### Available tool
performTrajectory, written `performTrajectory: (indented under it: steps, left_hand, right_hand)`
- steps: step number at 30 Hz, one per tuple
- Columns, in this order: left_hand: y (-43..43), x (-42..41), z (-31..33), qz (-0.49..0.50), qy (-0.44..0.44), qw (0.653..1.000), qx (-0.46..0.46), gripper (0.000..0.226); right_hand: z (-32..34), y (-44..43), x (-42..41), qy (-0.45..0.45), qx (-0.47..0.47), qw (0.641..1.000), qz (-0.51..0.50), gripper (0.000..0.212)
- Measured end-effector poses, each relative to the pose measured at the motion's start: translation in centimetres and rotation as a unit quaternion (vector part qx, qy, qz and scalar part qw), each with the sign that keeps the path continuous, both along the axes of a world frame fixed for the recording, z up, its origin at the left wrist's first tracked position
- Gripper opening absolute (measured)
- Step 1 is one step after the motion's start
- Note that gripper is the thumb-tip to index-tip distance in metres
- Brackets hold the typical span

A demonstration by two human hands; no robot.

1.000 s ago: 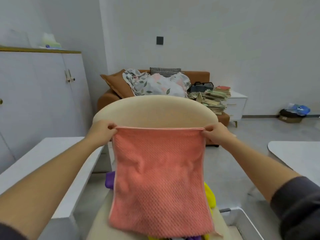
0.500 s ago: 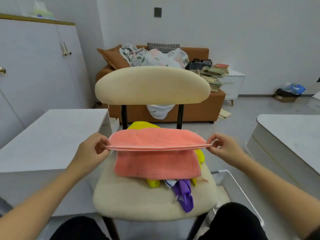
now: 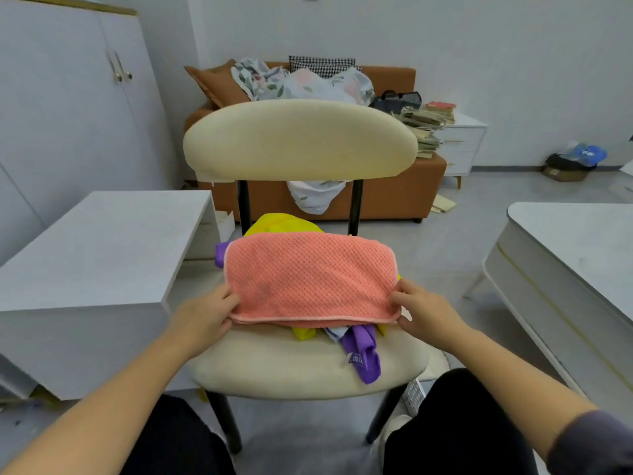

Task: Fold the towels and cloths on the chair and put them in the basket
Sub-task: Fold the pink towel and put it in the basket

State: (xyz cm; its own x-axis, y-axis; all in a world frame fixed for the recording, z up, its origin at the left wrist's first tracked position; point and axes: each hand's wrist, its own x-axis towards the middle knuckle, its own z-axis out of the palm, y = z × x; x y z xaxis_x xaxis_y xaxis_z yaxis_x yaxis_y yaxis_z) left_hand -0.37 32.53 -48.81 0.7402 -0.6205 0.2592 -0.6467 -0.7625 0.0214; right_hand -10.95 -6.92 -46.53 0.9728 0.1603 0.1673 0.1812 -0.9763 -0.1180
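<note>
A coral waffle-weave towel (image 3: 310,279), folded in half, lies on a heap of cloths on the cream chair (image 3: 298,366) seat, above a yellow cloth (image 3: 281,226) and a purple cloth (image 3: 363,354). The left hand (image 3: 205,317) pinches its near left corner and the right hand (image 3: 424,311) its near right corner. A white perforated basket (image 3: 415,395) shows on the floor beside the chair's right front leg.

Both bare forearms stretched out forward, left hand (image 3: 205,320) and right hand (image 3: 423,311) each pinching a near corner of the folded pink towel (image 3: 310,279), thumbs on top, fingers tucked under.
</note>
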Motion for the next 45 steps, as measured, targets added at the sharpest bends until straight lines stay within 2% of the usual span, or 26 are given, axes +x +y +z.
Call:
performTrajectory:
  steps: [3, 5, 8, 11, 16, 21, 24, 26, 30, 33, 36, 38, 41, 45]
  left_hand:
    - [-1.0, 0.0, -0.3, -0.003, -0.037, 0.998, 0.045, 0.036]
    - [-1.6, 0.0, -0.2, 0.003, -0.058, 0.998, 0.036, 0.047]
    - [-2.6, 0.1, -0.3, 0.012, -0.094, 0.995, 0.025, 0.065]
    - [-3.7, -0.1, -0.9, 0.028, -0.136, 0.990, 0.018, 0.070]
    - [-4.7, 0.1, -2.2, 0.055, -0.159, 0.986, -0.004, 0.069]
    - [-6.2, -0.5, -2.5, 0.087, -0.156, 0.983, -0.034, 0.062]
    - [-6.9, -0.7, -2.4, 0.108, -0.155, 0.981, -0.053, 0.059]
    - [-7.3, -0.9, -2.5, 0.110, -0.157, 0.979, -0.068, 0.057]
    - [-8.1, -1.4, -2.7, 0.097, -0.160, 0.979, -0.077, 0.064]
    - [-9.1, -1.9, -2.8, 0.103, -0.155, 0.980, -0.070, 0.068]
    - [-10.2, -2.3, -2.8, 0.122, -0.161, 0.976, -0.077, 0.051]
    - [-10.3, -2.3, -2.6, 0.130, -0.157, 0.975, -0.085, 0.042]
    - [-8.9, -2.0, -1.6, 0.097, -0.148, 0.979, -0.106, 0.026]
    - [-5.5, -1.5, 0.6, 0.015, -0.145, 0.982, -0.118, 0.027]
  right_hand:
    - [-0.8, 0.3, 0.3, -0.062, -0.054, 0.996, 0.042, 0.036]
    - [-1.2, 0.6, 0.7, -0.081, -0.091, 0.991, 0.050, 0.052]
    - [-1.7, 1.5, 1.4, -0.132, -0.127, 0.983, 0.026, 0.060]
    - [-2.9, 2.4, 1.8, -0.177, -0.138, 0.974, 0.003, 0.062]
    - [-4.6, 2.8, 2.5, -0.241, -0.154, 0.958, -0.009, 0.048]
    - [-5.1, 2.6, 2.4, -0.227, -0.172, 0.958, -0.015, 0.051]
    - [-5.0, 2.6, 2.4, -0.242, -0.162, 0.957, -0.005, 0.032]
    - [-4.7, 2.3, 2.2, -0.245, -0.151, 0.958, 0.005, 0.034]
    - [-4.1, 1.3, 2.0, -0.247, -0.139, 0.959, 0.019, 0.054]
    - [-3.7, 1.3, 1.9, -0.247, -0.142, 0.958, 0.025, 0.044]
    - [-3.5, 1.8, 1.8, -0.230, -0.144, 0.962, 0.014, 0.044]
    - [-3.2, 2.0, 1.6, -0.232, -0.139, 0.963, 0.010, 0.033]
    - [-2.4, 1.4, 1.4, -0.254, -0.111, 0.961, 0.010, 0.010]
    - [-0.7, 0.5, 1.0, -0.229, -0.068, 0.971, 0.015, 0.018]
